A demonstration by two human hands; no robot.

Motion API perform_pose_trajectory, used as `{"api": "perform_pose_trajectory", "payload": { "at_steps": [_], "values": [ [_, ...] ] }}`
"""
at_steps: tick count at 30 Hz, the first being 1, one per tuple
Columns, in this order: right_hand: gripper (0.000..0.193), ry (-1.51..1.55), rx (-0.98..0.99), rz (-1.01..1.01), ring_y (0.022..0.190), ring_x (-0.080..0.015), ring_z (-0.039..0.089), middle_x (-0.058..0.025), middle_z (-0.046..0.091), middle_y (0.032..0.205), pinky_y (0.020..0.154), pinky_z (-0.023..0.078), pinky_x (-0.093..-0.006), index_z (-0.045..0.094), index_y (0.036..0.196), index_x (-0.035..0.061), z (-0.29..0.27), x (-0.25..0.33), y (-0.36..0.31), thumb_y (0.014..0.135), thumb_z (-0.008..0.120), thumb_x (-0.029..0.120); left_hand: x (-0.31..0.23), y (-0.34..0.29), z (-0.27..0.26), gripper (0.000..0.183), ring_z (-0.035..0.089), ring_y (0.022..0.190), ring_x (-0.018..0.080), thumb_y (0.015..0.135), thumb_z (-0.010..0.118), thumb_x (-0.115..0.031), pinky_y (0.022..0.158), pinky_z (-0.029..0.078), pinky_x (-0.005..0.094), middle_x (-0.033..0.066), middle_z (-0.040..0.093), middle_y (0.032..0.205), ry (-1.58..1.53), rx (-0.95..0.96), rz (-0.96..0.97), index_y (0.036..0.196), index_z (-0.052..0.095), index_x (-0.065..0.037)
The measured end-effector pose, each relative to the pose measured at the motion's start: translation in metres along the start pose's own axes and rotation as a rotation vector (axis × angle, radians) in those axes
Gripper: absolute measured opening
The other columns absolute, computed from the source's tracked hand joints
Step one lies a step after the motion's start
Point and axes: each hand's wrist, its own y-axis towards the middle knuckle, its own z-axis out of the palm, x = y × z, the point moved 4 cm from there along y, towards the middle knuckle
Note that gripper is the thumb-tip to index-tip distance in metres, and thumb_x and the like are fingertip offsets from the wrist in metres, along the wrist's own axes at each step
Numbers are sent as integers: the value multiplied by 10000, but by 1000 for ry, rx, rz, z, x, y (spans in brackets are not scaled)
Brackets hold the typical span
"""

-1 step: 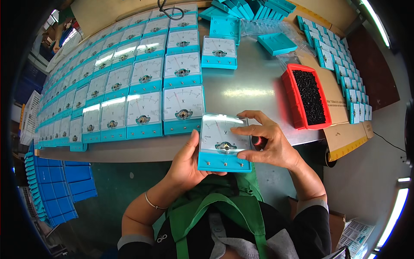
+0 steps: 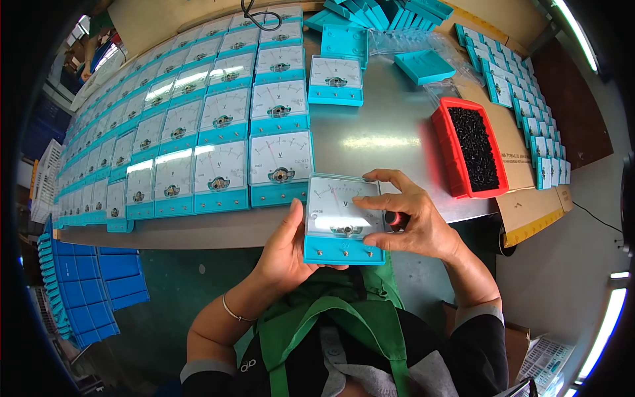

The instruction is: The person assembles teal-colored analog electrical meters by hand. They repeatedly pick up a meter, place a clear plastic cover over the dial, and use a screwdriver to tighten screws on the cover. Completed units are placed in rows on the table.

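A teal voltmeter [image 2: 344, 215] with a white dial and clear front cover lies face up between my hands, just off the table's near edge. Along its left side and underneath, my left hand [image 2: 286, 241] supports it, thumb upright at the edge. My right hand [image 2: 417, 215] grips the right side, with fingertips on the cover and thumb by the lower teal strip. A dark red, rounded object [image 2: 396, 220] shows within the right palm; most of it is hidden. Three small metal terminals stand on the teal strip.
Rows of similar voltmeters [image 2: 221, 165] cover the table's left. One more voltmeter [image 2: 336, 81] sits farther back beside teal cases [image 2: 424, 67]. On the right, a red bin [image 2: 439, 142] holds small black parts, near cardboard [image 2: 512, 142] and stacked small meters [image 2: 546, 135]. Blue crates [image 2: 86, 284] stand lower left.
The voltmeter has tilted very slightly in my hands, and the glare on its cover now spreads over the lower dial. Both hands keep nearly the same place.
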Motion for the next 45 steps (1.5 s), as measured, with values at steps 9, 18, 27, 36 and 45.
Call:
{"api": "perform_pose_trajectory", "payload": {
  "at_steps": [9, 18, 27, 36, 45],
  "values": [
    [400, 447, -288, 130, 653, -107, 580, -162, 526, 1202, 630, 491, -255, 598, 1138, -8, -4, -17, -26, 782, 732, 114, -1, -3, 3, 477, 616, 944, 206, 849, 659, -122, 751, 563, 374, 138, 593, 1099, 417, -89, 72, 1239, 439, 43],
    [142, 669, -31, 159, 815, -69, 606, -42, 680, 882, 698, 502, -235, 628, 997, -29, 54, -32, -32, 858, 612, -9, 5, -1, 14, 512, 635, 927, 240, 835, 656, -171, 725, 574, 397, 160, 587, 1095, 267, -33, 21, 1239, 430, 48],
    [172, 804, -68, 280, 679, -73, 594, -52, 662, 810, 530, 428, -208, 622, 1035, -32, 54, -37, -30, 911, 573, 76, -2, -5, 6, 490, 625, 929, 230, 840, 647, -165, 709, 566, 386, 148, 587, 1100, 283, -45, 64, 1236, 441, 36],
    [240, 38, -172, -2, 491, -139, 467, -39, 533, 626, 446, 356, -281, 591, 802, -3, -9, 21, -8, 755, 745, 175, -24, 11, 12, 957, 466, 1203, 250, 803, 742, -163, 992, 390, 390, 160, 304, 1411, 636, -86, 520, 1459, 54, -50],
    [307, -316, -96, -376, 580, -254, 599, -102, 555, 704, 506, 476, -357, 574, 792, 2, -12, 41, 24, 722, 756, 239, -23, 22, 20, 1166, 501, 1138, 266, 658, 819, -264, 936, 458, 406, 131, 374, 1306, 545, -68, 540, 1478, -6, -185]
  ]
}}
